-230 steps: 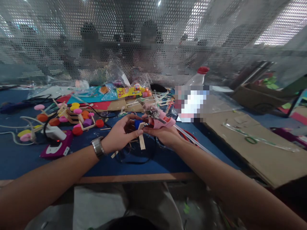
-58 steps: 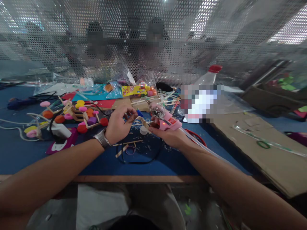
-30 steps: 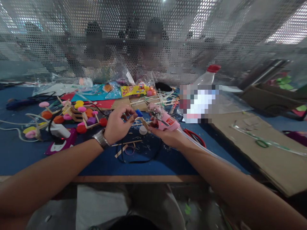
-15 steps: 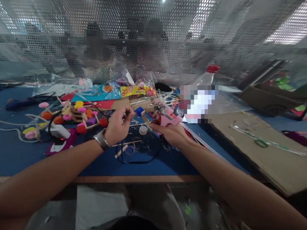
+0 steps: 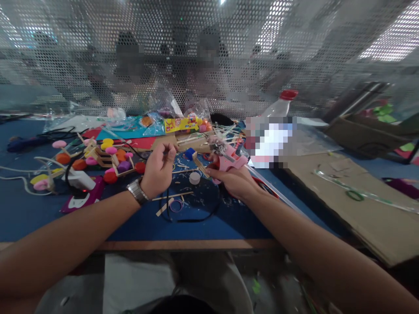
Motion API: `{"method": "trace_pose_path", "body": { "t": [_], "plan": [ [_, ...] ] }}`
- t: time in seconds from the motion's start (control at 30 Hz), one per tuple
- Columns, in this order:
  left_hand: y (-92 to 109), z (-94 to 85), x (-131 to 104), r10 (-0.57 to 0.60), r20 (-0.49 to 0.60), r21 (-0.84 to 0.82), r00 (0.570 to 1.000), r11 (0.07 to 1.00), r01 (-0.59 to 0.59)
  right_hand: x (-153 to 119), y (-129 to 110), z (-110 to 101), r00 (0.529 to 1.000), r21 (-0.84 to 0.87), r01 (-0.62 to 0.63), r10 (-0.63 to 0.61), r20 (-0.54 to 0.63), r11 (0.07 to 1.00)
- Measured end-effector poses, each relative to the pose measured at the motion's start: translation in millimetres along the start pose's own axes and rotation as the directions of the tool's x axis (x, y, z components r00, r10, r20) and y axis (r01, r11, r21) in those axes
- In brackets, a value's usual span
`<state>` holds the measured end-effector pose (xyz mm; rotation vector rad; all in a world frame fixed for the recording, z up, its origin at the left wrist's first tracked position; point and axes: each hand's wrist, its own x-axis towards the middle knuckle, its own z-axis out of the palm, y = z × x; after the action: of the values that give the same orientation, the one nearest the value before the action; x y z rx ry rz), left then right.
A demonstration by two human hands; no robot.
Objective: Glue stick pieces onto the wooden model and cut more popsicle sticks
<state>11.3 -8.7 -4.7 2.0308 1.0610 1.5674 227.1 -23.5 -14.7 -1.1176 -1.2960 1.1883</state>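
Observation:
My right hand [image 5: 234,179] is wrapped round a pink hot-glue gun [image 5: 231,160] and also pinches a small piece made of wooden sticks [image 5: 199,163]. To the left of it, my left hand [image 5: 159,169], with a watch on the wrist, is raised over the blue table with its fingers curled and thumb near the fingertips. Whether anything tiny sits between those fingers cannot be made out. A blue block [image 5: 189,153] and a white round cap [image 5: 194,178] lie between my hands. Stick models with coloured discs [image 5: 111,162] stand beyond my left wrist.
A purple power strip [image 5: 83,196] with a white plug sits at the left. A black cable loops in front of my hands. Behind are plastic bags, coloured paper and a yellow package [image 5: 183,124]. At the right are a red-capped bottle [image 5: 284,102], a lit screen and cardboard [image 5: 327,196].
My left hand has moved a little left, away from the wooden piece and the blue block. My right hand keeps its hold and has barely shifted.

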Motion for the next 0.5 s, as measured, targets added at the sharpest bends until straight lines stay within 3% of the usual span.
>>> {"method": "trace_pose_path", "body": {
  "t": [0.23,0.5],
  "plan": [
    [4.6,-0.5,3.5,-0.036,-0.047,-0.197,0.998,0.980,0.026,-5.6,-5.9,1.5,0.998,-0.024,-0.043,0.044,0.044,0.999],
    [-0.1,-0.2,1.5,-0.081,0.007,-0.166,0.997,0.983,0.081,-0.3,3.3,-1.7,0.998,-0.022,0.018,-0.017,0.053,1.000]
  ]
}}
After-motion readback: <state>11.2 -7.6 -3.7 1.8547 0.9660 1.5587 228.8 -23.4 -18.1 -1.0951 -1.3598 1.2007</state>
